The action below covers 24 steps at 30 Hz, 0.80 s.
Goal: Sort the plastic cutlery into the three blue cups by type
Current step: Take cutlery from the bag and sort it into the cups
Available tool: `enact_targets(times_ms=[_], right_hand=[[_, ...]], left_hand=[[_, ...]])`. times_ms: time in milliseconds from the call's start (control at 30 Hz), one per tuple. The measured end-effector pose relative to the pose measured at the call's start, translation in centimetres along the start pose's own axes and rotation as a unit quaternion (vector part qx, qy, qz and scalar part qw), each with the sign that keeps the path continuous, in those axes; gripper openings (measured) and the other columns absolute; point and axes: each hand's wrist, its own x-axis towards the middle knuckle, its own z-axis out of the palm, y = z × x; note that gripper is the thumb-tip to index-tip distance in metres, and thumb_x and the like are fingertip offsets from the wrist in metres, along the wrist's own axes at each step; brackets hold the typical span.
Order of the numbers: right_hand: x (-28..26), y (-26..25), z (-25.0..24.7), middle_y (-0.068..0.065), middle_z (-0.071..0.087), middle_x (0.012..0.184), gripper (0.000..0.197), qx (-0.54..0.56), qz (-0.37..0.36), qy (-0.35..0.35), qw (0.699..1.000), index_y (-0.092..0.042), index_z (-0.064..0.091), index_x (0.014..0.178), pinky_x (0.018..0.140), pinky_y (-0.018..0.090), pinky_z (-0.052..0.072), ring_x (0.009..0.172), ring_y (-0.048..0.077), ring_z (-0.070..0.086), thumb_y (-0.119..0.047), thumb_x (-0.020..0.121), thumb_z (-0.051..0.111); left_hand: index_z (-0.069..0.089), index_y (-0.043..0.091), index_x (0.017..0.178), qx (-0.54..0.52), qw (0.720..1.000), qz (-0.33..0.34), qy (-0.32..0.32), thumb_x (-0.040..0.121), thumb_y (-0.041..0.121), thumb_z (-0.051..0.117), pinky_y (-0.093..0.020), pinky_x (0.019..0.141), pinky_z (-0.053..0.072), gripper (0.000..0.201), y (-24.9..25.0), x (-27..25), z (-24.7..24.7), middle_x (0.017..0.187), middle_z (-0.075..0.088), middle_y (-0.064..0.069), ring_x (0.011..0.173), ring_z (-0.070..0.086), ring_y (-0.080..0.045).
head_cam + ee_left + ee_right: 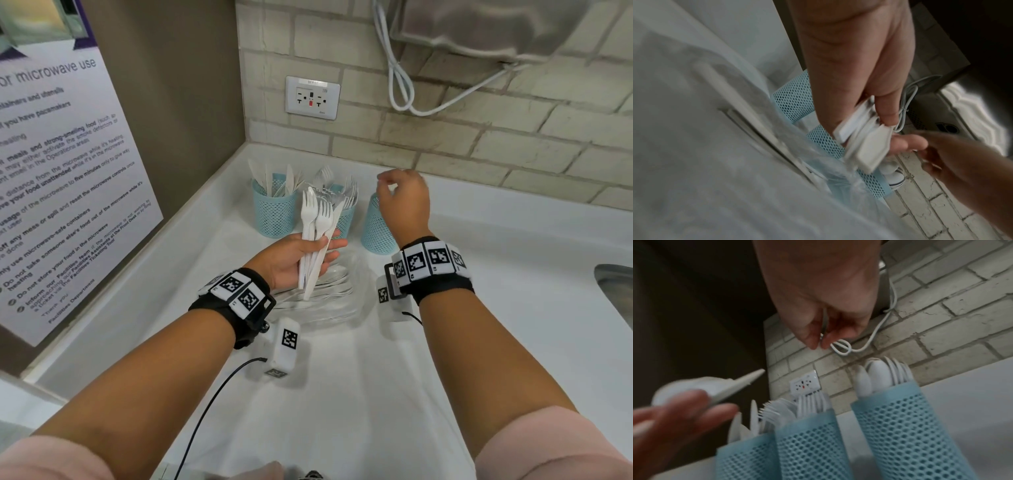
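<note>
We work over a white desk [342, 394] that runs under both our forearms into a corner of tiled wall, and a steel sink [616, 291] is cut off at the frame's edge beyond our right forearm. Under our left hand [291, 258] lies a clear plastic bag [329, 301] with more white cutlery in it; we cannot make out the types through the film.

Three blue mesh cups stand in a row just ahead of our fingers. The left cup [274, 212] holds knives. The middle cup [344, 219], holding forks, is largely hidden behind what our left hand carries. The right cup [376, 229] is partly hidden by our right hand [406, 202] in the head view; the right wrist view shows spoons [877, 374] standing in it.

Our left hand, palm up, has its fingers curled round a bundle of cutlery [317, 240]: two forks and a knife show at the top, the handles run down across the palm, and the left wrist view blurs them.

Our right hand hovers above the right cup's rim, thumb and forefinger tips drawn close together. Whether they pinch anything we cannot tell: something thin and pale seems to show between them in the blurred right wrist view.
</note>
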Motion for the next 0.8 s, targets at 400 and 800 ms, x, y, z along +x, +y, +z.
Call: enact_targets(times_ms=[400, 800], right_hand=[[-2.9, -2.9, 0.9, 0.003, 0.060, 0.072, 0.034, 0.253, 0.097, -0.313, 0.910, -0.009, 0.058, 0.120, 0.049, 0.008, 0.041, 0.052, -0.004, 0.058, -0.014, 0.086, 0.065], [-3.1, -2.5, 1.0, -0.001, 0.059, 0.070, 0.030, 0.304, 0.186, -0.260, 0.897, -0.007, 0.054, 0.120, 0.047, 0.014, 0.041, 0.059, 0.010, 0.056, -0.008, 0.091, 0.058]], left_hand=[[0.055, 0.007, 0.117, -0.007, 1.000, 0.005, 0.006, 0.099, 0.011, 0.040, -0.018, 0.050, 0.052, 0.024, 0.0, -0.5, 0.4, 0.091, 0.074, -0.002, 0.064, 0.067, -0.008], [0.058, 0.013, 0.110, 0.003, 1.000, -0.029, 0.009, 0.101, 0.017, 0.036, -0.020, 0.054, 0.054, 0.024, -0.1, -1.1, 0.0, 0.095, 0.074, -0.002, 0.070, 0.070, -0.012]])
